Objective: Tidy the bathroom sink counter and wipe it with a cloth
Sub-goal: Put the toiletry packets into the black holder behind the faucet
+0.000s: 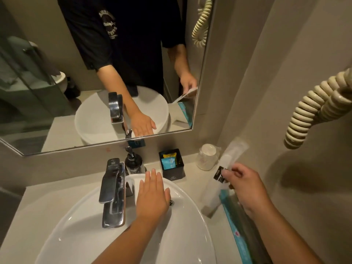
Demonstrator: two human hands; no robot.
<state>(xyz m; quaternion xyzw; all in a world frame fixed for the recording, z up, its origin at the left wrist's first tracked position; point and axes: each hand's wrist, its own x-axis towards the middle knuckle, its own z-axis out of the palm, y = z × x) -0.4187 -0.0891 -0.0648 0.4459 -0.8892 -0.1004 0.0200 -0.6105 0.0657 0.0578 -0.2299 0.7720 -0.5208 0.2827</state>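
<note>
My left hand (152, 193) lies flat and open over the back of the white basin (80, 225), fingers spread, holding nothing. My right hand (245, 187) pinches a long white sachet with a black label (222, 174), held upright above the counter at the right of the basin. The beige counter (192, 180) runs behind and beside the basin. No cloth is in sight.
A chrome tap (112, 189) stands at the basin's left rear, a black pump bottle (133, 162) behind it. A black box of sachets (172, 163) and a wrapped upturned cup (207, 156) sit at the back. A blue-edged strip (236, 231) lies along the counter's right edge. A coiled cord (314, 109) hangs on the wall.
</note>
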